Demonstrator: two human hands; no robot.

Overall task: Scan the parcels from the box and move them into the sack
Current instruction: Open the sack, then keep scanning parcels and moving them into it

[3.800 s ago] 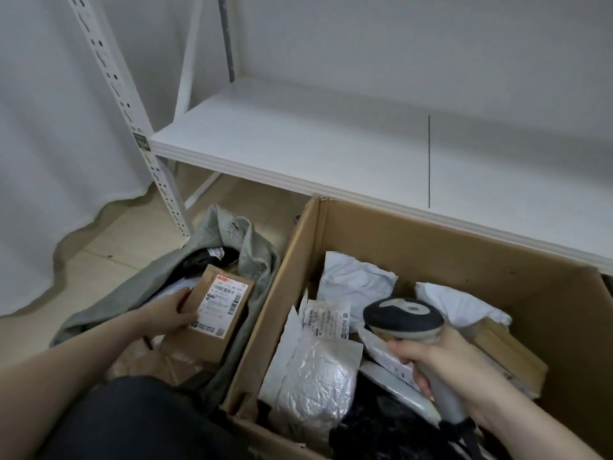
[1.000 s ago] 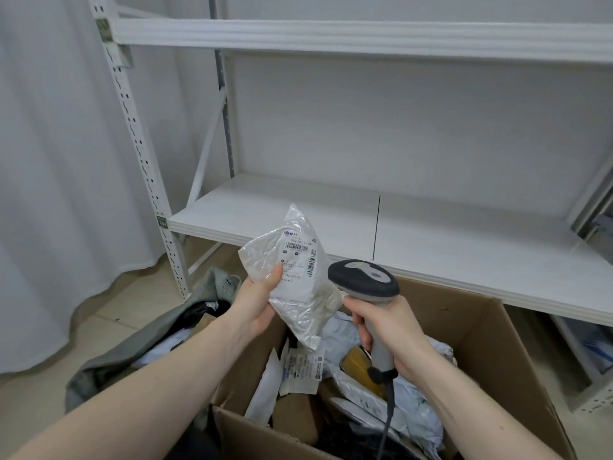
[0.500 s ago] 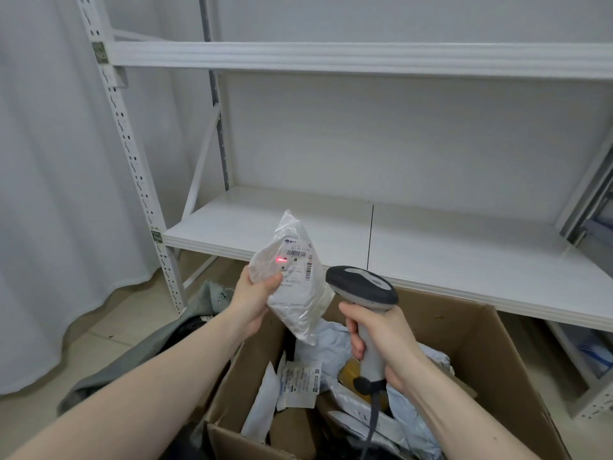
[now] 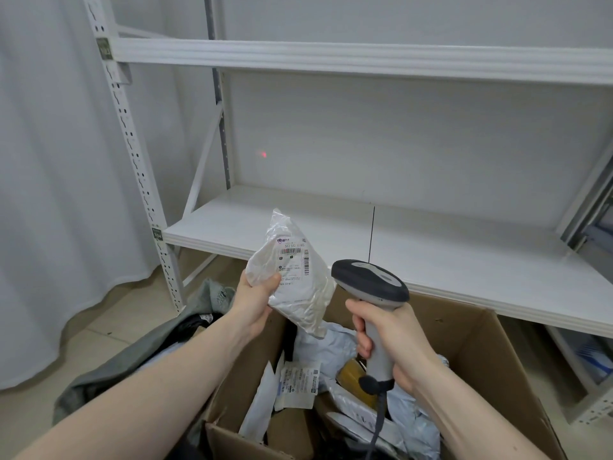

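My left hand (image 4: 254,302) grips a silvery plastic parcel (image 4: 295,277) by its lower left side, holding it up over the cardboard box (image 4: 471,340) with the barcode label facing me. My right hand (image 4: 391,340) is closed around the handle of a grey barcode scanner (image 4: 370,283), just right of the parcel. The scanner's red dot (image 4: 263,154) falls on the back wall, above the parcel. Several more bagged parcels (image 4: 298,381) lie inside the box. The grey-green sack (image 4: 149,346) lies open on the floor left of the box.
A white metal shelving rack (image 4: 331,58) stands behind the box, with its lower shelf (image 4: 431,247) just beyond the box's far edge. A white curtain (image 4: 49,161) hangs at the left. A second rack (image 4: 590,386) is at the right edge.
The red scanner dot has left the parcel's label and now shows on the back wall. Earlier, my left hand put a small brown box in the sack, then picked up this silvery parcel.
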